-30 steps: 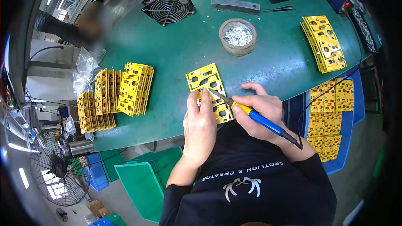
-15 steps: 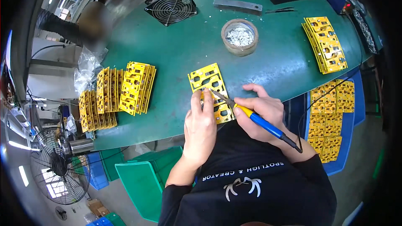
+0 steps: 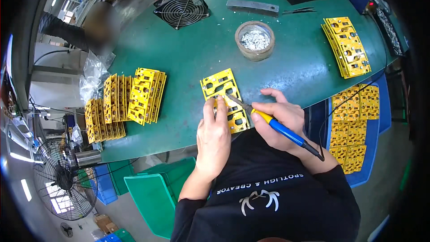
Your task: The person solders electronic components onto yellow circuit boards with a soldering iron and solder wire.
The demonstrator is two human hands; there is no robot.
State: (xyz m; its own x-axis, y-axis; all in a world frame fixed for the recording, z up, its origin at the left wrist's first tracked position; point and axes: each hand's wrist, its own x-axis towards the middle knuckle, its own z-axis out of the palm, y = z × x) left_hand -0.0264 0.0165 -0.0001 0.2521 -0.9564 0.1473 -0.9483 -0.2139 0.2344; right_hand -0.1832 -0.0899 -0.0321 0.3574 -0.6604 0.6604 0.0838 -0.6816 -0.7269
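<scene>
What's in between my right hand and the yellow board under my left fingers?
The shaft of the soldering iron: the head view shows it slanting from your right hand over the board.

Green worktable (image 3: 188,58); on it, yellow board (image 3: 215,81); stacked yellow boards (image 3: 141,94); black fan (image 3: 182,12); round bowl (image 3: 254,54); grey bar (image 3: 252,7)

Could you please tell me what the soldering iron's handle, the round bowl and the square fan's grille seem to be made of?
Soldering iron's handle: probably plastic, with a smooth, slightly shiny yellow and blue surface. Round bowl: perhaps clay or ceramic, judging by its thick, matte brownish wall. Square fan's grille: likely metal wire, since its thin rings catch the light.
</scene>
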